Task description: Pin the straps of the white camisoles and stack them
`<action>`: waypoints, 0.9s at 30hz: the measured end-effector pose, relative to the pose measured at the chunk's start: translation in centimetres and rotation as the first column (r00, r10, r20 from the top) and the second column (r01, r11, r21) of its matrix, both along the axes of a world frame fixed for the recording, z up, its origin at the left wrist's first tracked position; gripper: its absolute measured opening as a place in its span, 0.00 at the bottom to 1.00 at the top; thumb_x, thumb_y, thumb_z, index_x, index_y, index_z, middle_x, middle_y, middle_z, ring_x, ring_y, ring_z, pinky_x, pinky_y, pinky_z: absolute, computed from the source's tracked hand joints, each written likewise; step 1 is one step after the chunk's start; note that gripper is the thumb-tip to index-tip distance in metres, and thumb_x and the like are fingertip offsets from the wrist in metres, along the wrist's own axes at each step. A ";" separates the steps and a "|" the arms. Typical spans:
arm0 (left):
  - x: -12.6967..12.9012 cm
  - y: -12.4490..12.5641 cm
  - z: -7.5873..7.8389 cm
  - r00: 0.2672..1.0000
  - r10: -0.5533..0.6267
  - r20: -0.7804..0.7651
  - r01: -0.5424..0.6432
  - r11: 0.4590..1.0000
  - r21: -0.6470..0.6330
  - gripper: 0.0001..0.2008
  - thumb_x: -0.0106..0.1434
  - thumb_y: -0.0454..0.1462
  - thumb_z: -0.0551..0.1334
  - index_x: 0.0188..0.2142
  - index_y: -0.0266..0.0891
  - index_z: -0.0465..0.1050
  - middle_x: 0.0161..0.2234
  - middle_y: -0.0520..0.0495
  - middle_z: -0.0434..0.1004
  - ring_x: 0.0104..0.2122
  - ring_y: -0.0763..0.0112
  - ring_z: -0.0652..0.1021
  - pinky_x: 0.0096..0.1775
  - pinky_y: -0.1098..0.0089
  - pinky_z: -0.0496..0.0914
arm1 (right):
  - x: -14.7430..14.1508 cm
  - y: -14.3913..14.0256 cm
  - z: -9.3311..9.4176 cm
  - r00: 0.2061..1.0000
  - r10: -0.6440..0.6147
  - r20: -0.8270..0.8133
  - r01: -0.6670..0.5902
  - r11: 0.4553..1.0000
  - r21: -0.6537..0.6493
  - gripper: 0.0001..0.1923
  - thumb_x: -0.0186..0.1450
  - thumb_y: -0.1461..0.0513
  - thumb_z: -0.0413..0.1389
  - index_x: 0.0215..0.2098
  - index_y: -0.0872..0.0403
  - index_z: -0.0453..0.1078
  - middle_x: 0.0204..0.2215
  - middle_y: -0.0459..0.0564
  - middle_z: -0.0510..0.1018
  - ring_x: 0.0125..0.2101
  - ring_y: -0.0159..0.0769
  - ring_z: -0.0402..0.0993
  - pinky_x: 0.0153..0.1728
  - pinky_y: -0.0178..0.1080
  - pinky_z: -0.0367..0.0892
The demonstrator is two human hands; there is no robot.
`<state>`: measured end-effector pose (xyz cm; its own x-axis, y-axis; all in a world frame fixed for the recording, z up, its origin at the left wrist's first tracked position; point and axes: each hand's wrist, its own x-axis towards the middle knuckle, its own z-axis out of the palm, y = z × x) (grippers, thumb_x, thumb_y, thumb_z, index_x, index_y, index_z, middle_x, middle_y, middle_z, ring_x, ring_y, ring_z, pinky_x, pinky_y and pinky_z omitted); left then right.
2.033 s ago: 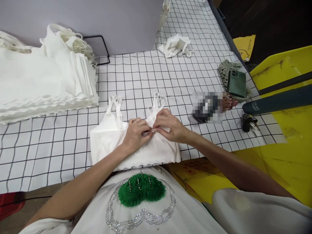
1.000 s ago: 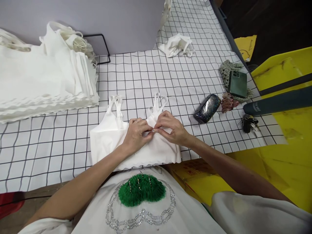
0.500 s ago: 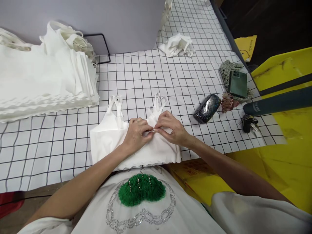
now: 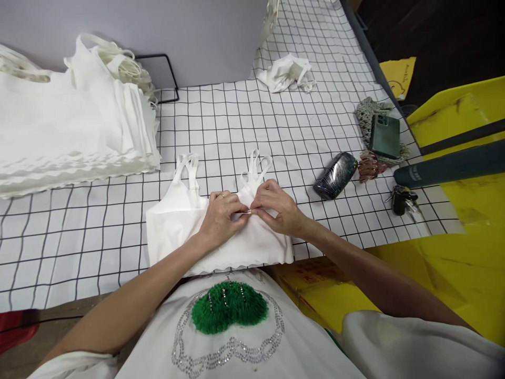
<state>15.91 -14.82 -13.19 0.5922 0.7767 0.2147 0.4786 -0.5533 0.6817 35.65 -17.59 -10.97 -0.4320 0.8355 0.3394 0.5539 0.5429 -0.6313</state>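
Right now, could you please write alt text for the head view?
Both hands, left hand and right hand, pinch a small clip on a white strappy top lying on a grid-patterned table. A stack of white garments sits far left.

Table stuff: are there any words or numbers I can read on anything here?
No text here reads clearly.
Dark green tube: pale print near its left end, too blurred to read.
Yellow paper: faint print and a drawn face, too small to read.
Yellow box: red print, too blurred to read.
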 end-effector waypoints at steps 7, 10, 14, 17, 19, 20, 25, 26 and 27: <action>-0.1 0.1 0.2 1.000 -0.014 0.005 0.014 1.000 -0.016 0.06 0.63 0.36 0.67 0.28 0.42 0.79 0.23 0.53 0.73 0.29 0.68 0.71 0.41 0.61 0.60 | 0.2 0.5 0.8 0.990 0.073 0.120 -0.079 0.996 0.042 0.11 0.70 0.69 0.50 0.30 0.54 0.68 0.25 0.48 0.71 0.37 0.41 0.63 0.42 0.47 0.59; -0.1 0.1 0.2 1.000 -0.017 0.022 0.017 1.000 -0.007 0.06 0.62 0.36 0.68 0.28 0.41 0.79 0.24 0.52 0.74 0.30 0.68 0.71 0.41 0.61 0.60 | 0.3 0.6 1.4 0.970 0.107 0.218 -0.117 0.993 0.033 0.13 0.71 0.69 0.48 0.29 0.54 0.66 0.25 0.49 0.71 0.38 0.40 0.62 0.43 0.47 0.58; -0.1 0.0 0.0 1.000 -0.012 0.020 0.012 1.000 0.003 0.09 0.63 0.36 0.68 0.26 0.41 0.78 0.24 0.52 0.75 0.30 0.67 0.72 0.41 0.61 0.60 | 0.3 0.7 2.4 0.906 0.164 0.391 -0.187 0.982 0.023 0.16 0.71 0.70 0.44 0.28 0.54 0.65 0.27 0.50 0.71 0.39 0.41 0.61 0.47 0.50 0.56; 0.0 -0.1 -0.1 0.999 -0.010 0.034 0.010 1.000 0.017 0.09 0.64 0.37 0.67 0.26 0.42 0.78 0.22 0.52 0.73 0.29 0.67 0.71 0.39 0.61 0.60 | 0.3 1.1 3.0 0.852 0.203 0.482 -0.241 0.970 0.017 0.16 0.70 0.73 0.43 0.28 0.54 0.64 0.26 0.50 0.70 0.39 0.41 0.59 0.49 0.52 0.56; 0.0 -0.1 -0.2 0.999 -0.009 0.044 0.008 0.999 0.032 0.10 0.64 0.37 0.66 0.26 0.42 0.78 0.21 0.52 0.72 0.29 0.67 0.71 0.38 0.61 0.60 | 0.2 1.3 3.2 0.836 0.225 0.500 -0.257 0.967 -0.006 0.16 0.70 0.73 0.44 0.27 0.54 0.63 0.26 0.51 0.69 0.39 0.41 0.59 0.48 0.51 0.56; 0.0 -0.1 -0.2 0.999 -0.008 0.046 0.007 0.999 0.038 0.10 0.64 0.37 0.66 0.25 0.42 0.77 0.21 0.52 0.71 0.29 0.67 0.71 0.38 0.62 0.61 | 0.2 1.4 3.2 0.836 0.236 0.496 -0.258 0.966 -0.024 0.16 0.70 0.72 0.44 0.27 0.54 0.63 0.26 0.50 0.69 0.39 0.41 0.59 0.47 0.50 0.56; -0.1 -0.2 -0.2 0.998 -0.003 0.067 -0.001 0.998 0.056 0.12 0.65 0.37 0.64 0.24 0.41 0.76 0.21 0.51 0.70 0.29 0.67 0.70 0.36 0.63 0.62 | 0.0 1.4 3.1 0.867 0.224 0.445 -0.212 0.974 -0.077 0.15 0.71 0.70 0.45 0.28 0.54 0.64 0.26 0.51 0.70 0.37 0.41 0.58 0.43 0.47 0.56; -0.1 -0.2 -0.2 0.997 -0.001 0.072 -0.003 0.998 0.056 0.12 0.66 0.37 0.64 0.24 0.41 0.76 0.21 0.51 0.70 0.29 0.67 0.70 0.36 0.63 0.62 | 0.0 1.2 3.1 0.862 0.213 0.460 -0.206 0.976 -0.065 0.15 0.70 0.71 0.45 0.28 0.54 0.64 0.26 0.51 0.70 0.36 0.41 0.58 0.43 0.47 0.56; -0.1 -0.3 -0.2 0.997 0.000 0.076 -0.005 0.998 0.056 0.12 0.66 0.37 0.64 0.25 0.41 0.76 0.21 0.51 0.70 0.28 0.67 0.70 0.35 0.64 0.62 | -0.1 1.0 3.1 0.851 0.201 0.485 -0.205 0.978 -0.046 0.15 0.70 0.72 0.44 0.28 0.55 0.65 0.27 0.52 0.70 0.36 0.41 0.57 0.44 0.48 0.56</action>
<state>15.84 -15.09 -13.39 0.5706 0.7635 0.3025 0.4281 -0.5909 0.6838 35.58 -16.56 -7.86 -0.7030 0.7095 0.0483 0.6652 0.6802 -0.3080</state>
